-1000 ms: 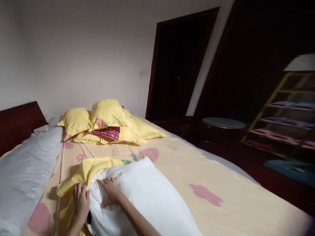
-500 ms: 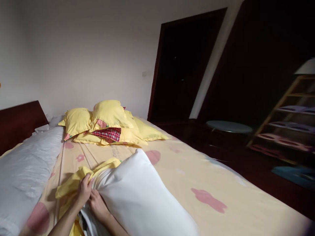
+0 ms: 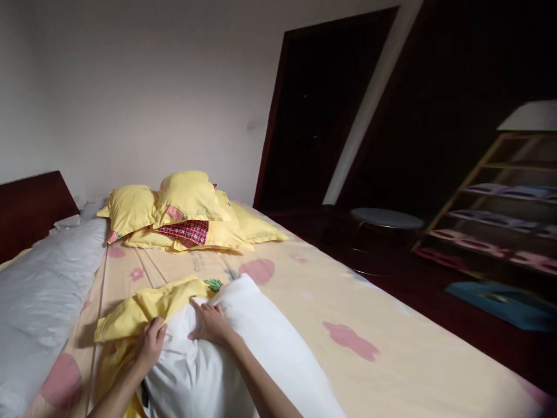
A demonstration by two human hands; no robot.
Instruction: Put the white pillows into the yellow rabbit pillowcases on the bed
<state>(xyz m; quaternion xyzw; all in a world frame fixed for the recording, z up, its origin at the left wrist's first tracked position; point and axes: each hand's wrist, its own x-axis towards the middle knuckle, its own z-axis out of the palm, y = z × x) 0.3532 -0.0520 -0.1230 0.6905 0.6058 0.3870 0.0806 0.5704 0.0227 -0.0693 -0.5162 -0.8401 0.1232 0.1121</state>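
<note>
A white pillow [image 3: 274,342] lies on the bed in front of me, one end partly inside a yellow pillowcase [image 3: 130,313]. My left hand [image 3: 152,343] is closed on the edge of the pillowcase opening, at the left of the pillow's end. Resting on the pillow near that opening is my right hand [image 3: 213,324], its thumb apart from its fingers and the fingertips close to the yellow cloth. A green leaf print shows at the case's far corner. How far the pillow reaches inside the case is hidden.
Several yellow pillows [image 3: 191,194] are piled at the bed's far end, with red plaid cloth [image 3: 187,231] among them. A long grey-white bundle [image 3: 47,290] runs along the left, by the dark headboard [image 3: 35,203]. A round table [image 3: 387,218] and shoe rack [image 3: 478,215] stand right.
My right hand has moved right and away from my left hand, from the gathered case edge onto the pillow. The case edge has spread wider. The view has shifted slightly right.
</note>
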